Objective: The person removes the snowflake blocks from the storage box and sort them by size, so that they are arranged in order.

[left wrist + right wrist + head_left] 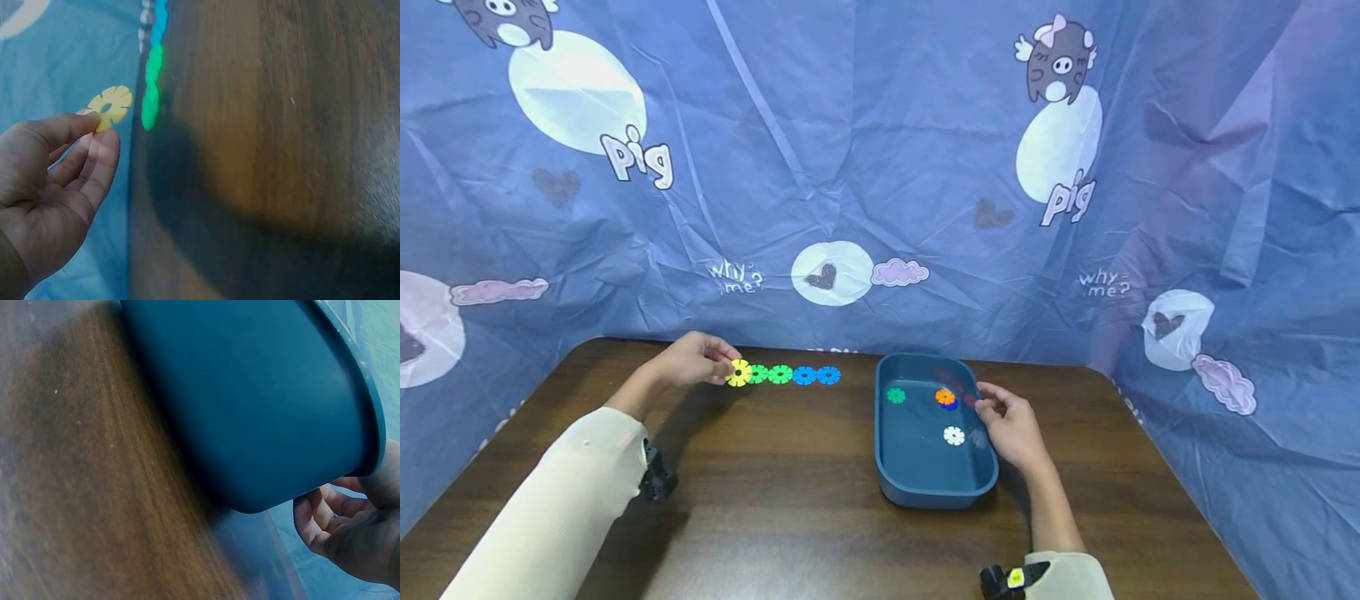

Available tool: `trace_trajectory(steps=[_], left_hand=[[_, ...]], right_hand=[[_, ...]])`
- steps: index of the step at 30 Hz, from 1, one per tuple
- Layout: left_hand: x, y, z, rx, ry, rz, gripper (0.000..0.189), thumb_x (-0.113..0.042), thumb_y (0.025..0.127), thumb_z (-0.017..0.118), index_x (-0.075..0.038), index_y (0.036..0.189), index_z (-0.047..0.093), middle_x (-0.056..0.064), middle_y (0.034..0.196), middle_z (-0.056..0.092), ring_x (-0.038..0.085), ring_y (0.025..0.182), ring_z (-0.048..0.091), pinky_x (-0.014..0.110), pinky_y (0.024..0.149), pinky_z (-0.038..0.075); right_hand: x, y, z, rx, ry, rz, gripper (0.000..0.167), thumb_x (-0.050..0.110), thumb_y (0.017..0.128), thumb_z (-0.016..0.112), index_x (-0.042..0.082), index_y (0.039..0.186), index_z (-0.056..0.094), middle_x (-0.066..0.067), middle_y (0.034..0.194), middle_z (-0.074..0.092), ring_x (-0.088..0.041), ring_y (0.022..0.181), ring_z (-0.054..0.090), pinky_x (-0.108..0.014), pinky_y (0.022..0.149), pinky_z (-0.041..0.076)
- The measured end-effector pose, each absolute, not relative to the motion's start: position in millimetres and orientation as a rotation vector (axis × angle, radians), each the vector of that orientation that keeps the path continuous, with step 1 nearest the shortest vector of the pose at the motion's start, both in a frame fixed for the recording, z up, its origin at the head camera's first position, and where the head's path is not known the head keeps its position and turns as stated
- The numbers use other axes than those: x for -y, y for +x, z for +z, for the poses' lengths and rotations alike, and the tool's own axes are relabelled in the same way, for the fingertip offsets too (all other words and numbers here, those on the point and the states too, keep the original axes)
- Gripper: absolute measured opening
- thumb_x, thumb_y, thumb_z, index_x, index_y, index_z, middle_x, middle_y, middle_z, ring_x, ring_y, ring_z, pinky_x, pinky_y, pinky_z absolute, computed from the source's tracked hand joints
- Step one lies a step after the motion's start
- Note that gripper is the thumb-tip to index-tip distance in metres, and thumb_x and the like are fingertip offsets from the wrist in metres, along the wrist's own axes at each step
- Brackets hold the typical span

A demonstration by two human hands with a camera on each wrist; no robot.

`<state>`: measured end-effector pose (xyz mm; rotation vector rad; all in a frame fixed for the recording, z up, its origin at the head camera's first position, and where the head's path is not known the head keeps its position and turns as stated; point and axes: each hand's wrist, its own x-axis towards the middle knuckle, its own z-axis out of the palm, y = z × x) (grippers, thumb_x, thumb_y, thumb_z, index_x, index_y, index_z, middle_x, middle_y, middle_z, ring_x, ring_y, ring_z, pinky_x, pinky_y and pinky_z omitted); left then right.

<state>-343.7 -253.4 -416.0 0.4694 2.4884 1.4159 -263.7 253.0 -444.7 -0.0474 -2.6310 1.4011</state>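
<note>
My left hand [700, 360] pinches a yellow flower-shaped disc [739, 372] between thumb and fingers. In the left wrist view the yellow disc [110, 106] is held apart from the end of a row of discs. Two green discs [780, 374] and two blue discs [828, 375] make up that row near the table's back edge. On the right, my right hand [1017, 427] grips the right rim of a dark blue tub [917, 498]. Inside the tub lie a green disc [896, 396], a white disc [954, 436] and an orange disc [945, 397] overlapping a dark blue one.
The brown wooden table [775, 517] carries both the row and the tub. Behind it hangs a blue curtain [880, 167] printed with pigs and hearts, close to the back edge. In the right wrist view the tub's outer wall [250, 406] fills much of the picture.
</note>
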Motion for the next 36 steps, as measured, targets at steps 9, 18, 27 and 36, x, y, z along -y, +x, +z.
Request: trace_trajectory(steps=[9,18,27,36], left_hand=[[272.2,-340.3,-437.6,-2.463,0.193,1.593,0.034,0.009,0.095,0.057,0.025,0.125,0.05,0.013,0.095,0.066,0.012,0.079,0.065,0.029,0.074,0.061],[266.4,-339.1,-447.7,-2.49,0.09,1.705,0.033,0.011,0.094,0.059,0.026,0.122,0.05,0.011,0.091,0.066,0.008,0.077,0.065,0.026,0.073,0.061],[260.4,-346.8,-458.0,-2.589,-0.035,1.7,0.031,0.008,0.094,0.065,0.022,0.12,0.057,0.009,0.086,0.072,0.008,0.072,0.068,0.026,0.071,0.061],[255.5,-346.9,-459.8,-2.688,-0.045,1.625,0.029,0.001,0.095,0.065,0.02,0.117,0.063,0.005,0.085,0.072,0.005,0.068,0.067,0.022,0.067,0.06]], right_hand=[[-253.4,-262.6,-446.8,2.622,-0.037,1.389,0.034,0.011,0.104,0.059,0.001,0.136,0.063,-0.015,0.106,0.069,-0.025,0.095,0.062,-0.032,0.078,0.051],[-254.6,-262.9,-449.1,2.623,-0.027,1.393,0.035,0.012,0.104,0.059,0.001,0.137,0.062,-0.015,0.109,0.07,-0.026,0.099,0.062,-0.034,0.083,0.051],[-255.1,-263.2,-447.4,2.629,-0.038,1.394,0.035,0.013,0.105,0.058,0.002,0.138,0.062,-0.015,0.109,0.069,-0.026,0.1,0.062,-0.037,0.085,0.052],[-254.2,-263.8,-444.2,2.638,-0.061,1.403,0.035,0.013,0.105,0.058,0.003,0.138,0.062,-0.014,0.109,0.068,-0.026,0.099,0.061,-0.036,0.084,0.051]])
